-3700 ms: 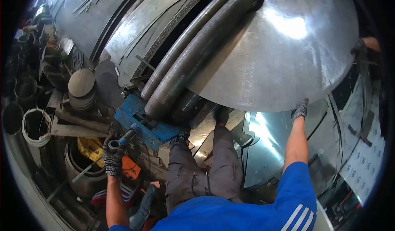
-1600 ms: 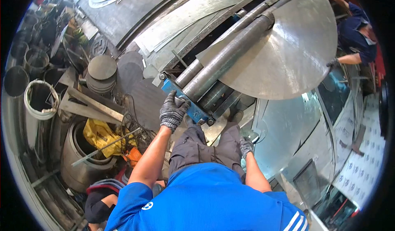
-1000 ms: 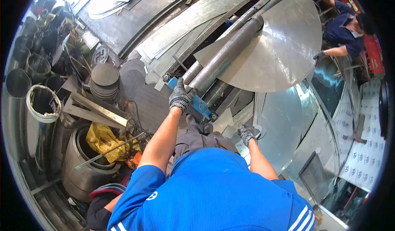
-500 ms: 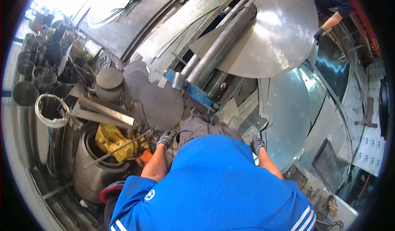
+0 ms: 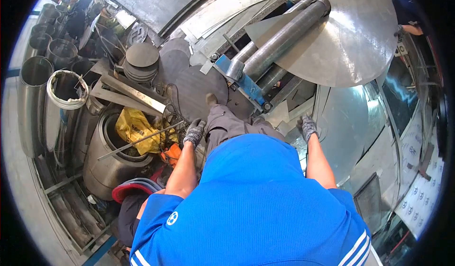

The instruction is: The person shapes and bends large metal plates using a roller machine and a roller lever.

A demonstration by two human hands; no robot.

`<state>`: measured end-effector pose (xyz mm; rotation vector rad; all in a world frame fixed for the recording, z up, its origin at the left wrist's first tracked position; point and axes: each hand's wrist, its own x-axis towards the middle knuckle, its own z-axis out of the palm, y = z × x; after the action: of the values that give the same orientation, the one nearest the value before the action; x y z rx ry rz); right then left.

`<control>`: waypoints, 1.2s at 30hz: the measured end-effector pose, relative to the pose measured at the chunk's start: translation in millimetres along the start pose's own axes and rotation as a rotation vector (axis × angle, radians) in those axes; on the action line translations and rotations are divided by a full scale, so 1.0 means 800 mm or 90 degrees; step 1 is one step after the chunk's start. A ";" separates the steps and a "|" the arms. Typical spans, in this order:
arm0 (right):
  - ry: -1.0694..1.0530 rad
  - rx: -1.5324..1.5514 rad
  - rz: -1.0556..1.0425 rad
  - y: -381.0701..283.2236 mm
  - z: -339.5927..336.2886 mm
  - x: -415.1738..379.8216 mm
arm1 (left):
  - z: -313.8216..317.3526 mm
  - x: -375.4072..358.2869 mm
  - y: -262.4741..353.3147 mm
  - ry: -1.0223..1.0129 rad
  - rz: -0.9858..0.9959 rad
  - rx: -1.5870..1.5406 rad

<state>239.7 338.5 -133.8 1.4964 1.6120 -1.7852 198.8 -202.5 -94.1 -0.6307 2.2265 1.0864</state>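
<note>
My left hand (image 5: pixel 195 132), in a grey patterned glove, hangs beside my trouser leg near the end of a thin metal rod (image 5: pixel 142 140); its fingers are bunched, and whether it grips anything is unclear. My right hand (image 5: pixel 308 127), gloved too, is held out on the other side with its fingers apart and nothing in it. Ahead, a large round metal sheet (image 5: pixel 346 38) lies at the rollers (image 5: pixel 284 43) of a machine with a blue end frame (image 5: pixel 246 83). A co-worker's hand (image 5: pixel 403 30) is at the sheet's right edge.
Metal tubes (image 5: pixel 37 71) and a white-rimmed cylinder (image 5: pixel 67 89) stand at the left. A yellow bag (image 5: pixel 137 128) lies in a metal drum (image 5: pixel 97 171). Round discs (image 5: pixel 142 56) are stacked ahead. Another person in a red-brimmed hat (image 5: pixel 132 188) is close at the lower left. Sheets (image 5: pixel 341 123) lie right.
My view has shifted. My right hand has moved outward and its fingers have spread. One of my feet now shows on the dark round plate. The hat at the lower left shows more.
</note>
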 end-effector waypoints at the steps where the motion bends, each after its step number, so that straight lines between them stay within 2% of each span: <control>1: 0.003 -0.033 -0.015 -0.010 0.010 -0.002 | -0.007 0.002 0.011 0.006 0.024 0.013; 3: 0.006 -0.051 -0.023 -0.027 0.033 -0.019 | -0.020 0.018 0.017 0.013 0.059 0.021; 7: 0.028 -0.074 0.029 0.011 0.059 -0.004 | -0.066 0.035 0.031 -0.019 0.032 0.029; 8: 0.036 -0.073 0.033 0.020 0.070 -0.009 | -0.074 0.060 0.006 -0.028 0.032 0.031; 10: 0.028 -0.071 0.136 0.036 0.095 -0.031 | -0.078 0.125 -0.076 -0.014 0.008 -0.038; 11: 0.036 -0.062 0.119 0.034 0.116 -0.057 | -0.105 0.116 -0.058 -0.073 -0.027 -0.106; 12: 0.045 -0.062 0.125 0.032 0.135 -0.074 | -0.116 0.148 -0.094 -0.086 -0.019 -0.103; 14: 0.059 -0.109 0.137 0.027 0.174 -0.095 | -0.137 0.178 -0.132 -0.068 -0.051 -0.264; 15: 0.079 -0.085 0.139 0.029 0.193 -0.094 | -0.162 0.185 -0.127 -0.075 -0.052 -0.260; 16: 0.085 -0.080 0.145 0.024 0.212 -0.106 | -0.192 0.186 -0.119 -0.086 -0.024 -0.092; 17: 0.082 -0.071 0.131 0.017 0.231 -0.116 | -0.221 0.190 -0.107 -0.095 0.010 0.077; 18: 0.078 -0.058 0.111 0.005 0.252 -0.123 | -0.240 0.215 -0.139 -0.069 0.052 0.124; 20: 0.078 -0.028 0.094 -0.003 0.284 -0.120 | -0.303 0.210 -0.063 -0.132 -0.047 0.148; 21: 0.097 0.020 0.036 -0.012 0.303 -0.131 | -0.329 0.196 -0.018 -0.088 0.014 0.151; 22: 0.115 0.065 -0.024 -0.030 0.322 -0.144 | -0.340 0.252 -0.065 -0.064 0.076 0.142; 24: 0.139 0.077 -0.041 -0.074 0.350 -0.172 | -0.361 0.329 -0.095 -0.043 0.059 0.026; 26: 0.197 -0.042 -0.148 -0.102 0.358 -0.172 | -0.392 0.299 0.006 -0.053 -0.021 -0.133; 27: 0.176 0.044 -0.173 -0.100 0.355 -0.151 | -0.389 0.331 -0.005 -0.026 0.087 -0.196; 28: 0.180 0.044 -0.184 -0.115 0.362 -0.148 | -0.391 0.339 0.011 -0.047 0.063 -0.256; 30: 0.245 -0.039 -0.384 -0.142 0.389 -0.145 | -0.386 0.332 0.046 -0.016 0.034 -0.287; 31: 0.271 -0.130 -0.439 -0.155 0.402 -0.143 | -0.373 0.339 0.036 -0.004 0.071 -0.302; 32: 0.281 -0.236 -0.449 -0.168 0.415 -0.140 | -0.358 0.344 0.026 -0.023 0.132 -0.344; 34: 0.287 -0.461 -0.426 -0.201 0.441 -0.150 | -0.346 0.308 0.033 -0.095 0.131 -0.230; 35: 0.271 -0.450 -0.416 -0.220 0.458 -0.182 | -0.333 0.302 0.018 -0.106 0.156 -0.161; 36: 0.316 -0.431 -0.411 -0.207 0.465 -0.161 | -0.322 0.295 0.003 -0.114 0.180 -0.091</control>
<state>-14.5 20.2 -4.1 1.1967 2.8172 -0.8926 -47.2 -448.8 -122.2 -0.2670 2.1374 1.3948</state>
